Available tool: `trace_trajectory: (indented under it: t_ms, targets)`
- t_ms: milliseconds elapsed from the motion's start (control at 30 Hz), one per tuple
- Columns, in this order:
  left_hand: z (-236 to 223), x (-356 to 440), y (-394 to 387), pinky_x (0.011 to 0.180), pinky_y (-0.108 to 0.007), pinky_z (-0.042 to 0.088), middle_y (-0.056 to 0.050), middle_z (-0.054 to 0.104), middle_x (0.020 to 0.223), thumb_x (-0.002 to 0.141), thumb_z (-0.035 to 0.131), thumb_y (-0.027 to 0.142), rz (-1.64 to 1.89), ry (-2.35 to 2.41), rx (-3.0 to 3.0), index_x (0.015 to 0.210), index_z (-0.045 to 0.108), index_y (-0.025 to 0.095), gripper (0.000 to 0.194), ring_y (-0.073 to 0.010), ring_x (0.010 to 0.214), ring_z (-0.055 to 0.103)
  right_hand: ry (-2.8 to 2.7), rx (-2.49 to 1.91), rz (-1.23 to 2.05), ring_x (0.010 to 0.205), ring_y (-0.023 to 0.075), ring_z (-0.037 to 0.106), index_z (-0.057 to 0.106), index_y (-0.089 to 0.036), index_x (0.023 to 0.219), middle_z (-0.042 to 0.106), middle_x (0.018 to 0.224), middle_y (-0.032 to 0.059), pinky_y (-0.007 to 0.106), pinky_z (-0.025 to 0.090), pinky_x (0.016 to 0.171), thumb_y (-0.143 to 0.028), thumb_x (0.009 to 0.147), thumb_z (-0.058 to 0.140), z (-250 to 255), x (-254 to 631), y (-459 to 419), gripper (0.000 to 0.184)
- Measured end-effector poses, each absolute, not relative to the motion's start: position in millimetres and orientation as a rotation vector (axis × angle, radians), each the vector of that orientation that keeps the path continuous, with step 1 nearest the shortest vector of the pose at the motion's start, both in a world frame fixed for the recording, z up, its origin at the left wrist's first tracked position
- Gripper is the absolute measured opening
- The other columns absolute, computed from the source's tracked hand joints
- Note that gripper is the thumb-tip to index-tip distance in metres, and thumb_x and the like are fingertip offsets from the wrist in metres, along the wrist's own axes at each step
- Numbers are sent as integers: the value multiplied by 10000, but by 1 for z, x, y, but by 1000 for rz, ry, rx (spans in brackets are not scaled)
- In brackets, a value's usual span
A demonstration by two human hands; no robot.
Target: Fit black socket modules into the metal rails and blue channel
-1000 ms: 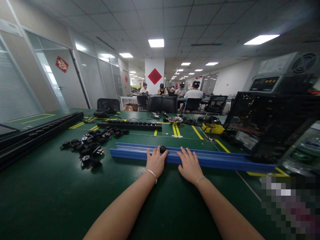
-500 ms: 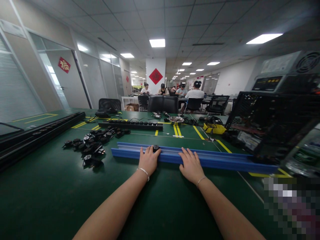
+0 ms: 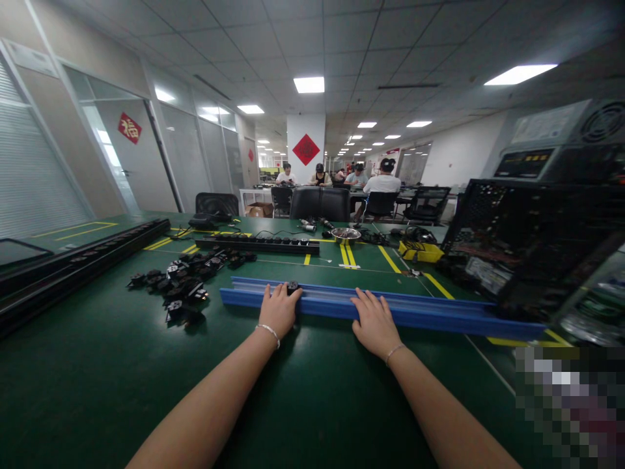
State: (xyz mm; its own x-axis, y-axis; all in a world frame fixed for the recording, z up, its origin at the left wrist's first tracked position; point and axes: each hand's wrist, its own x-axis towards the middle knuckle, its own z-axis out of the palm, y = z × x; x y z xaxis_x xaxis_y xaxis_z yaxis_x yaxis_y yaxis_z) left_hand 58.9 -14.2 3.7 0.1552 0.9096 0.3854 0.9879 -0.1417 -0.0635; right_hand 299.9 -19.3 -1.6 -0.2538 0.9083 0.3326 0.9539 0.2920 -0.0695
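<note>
A long blue channel rail lies across the table, its groove facing up. My left hand is at the rail's left part, with thumb and fingers closed around a small black block with a round top, which sits in the groove. Farther right, my right hand grips the rail's near wall, fingers over the top edge and thumb on the near side. To the left of the rail is a loose pile of similar black parts.
Behind the rail lies a black strip with several round pieces. A longer black rail runs along the left. A metal bowl, a yellow tray and a dark computer case stand behind and right. People sit far back.
My left hand has slid a little left along the rail together with the small black block. My right hand stays at about the same spot on the rail.
</note>
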Motion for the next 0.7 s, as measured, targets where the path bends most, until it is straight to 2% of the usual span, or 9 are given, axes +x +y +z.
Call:
trace_trajectory:
  t_ms: [267, 700]
  targets:
    - [5, 51, -15, 1001, -483, 273, -107, 501, 1294, 826, 378, 161, -334, -1845, -2132, 1261, 462, 325, 472, -245, 1176, 460, -2246, -1684, -215, 1299, 220, 269, 495, -166, 1239, 357, 1421, 51, 429, 89, 1087, -192, 739, 410, -3, 300, -18, 508]
    - [3, 38, -14, 982, -506, 284, -123, 486, 1304, 831, 361, 167, -310, -1896, -2101, 1264, 463, 317, 469, -259, 1175, 460, -2248, -1683, -229, 1284, 220, 295, 483, -163, 1254, 371, 1412, 56, 421, 102, 1082, -195, 736, 411, -4, 300, -17, 524]
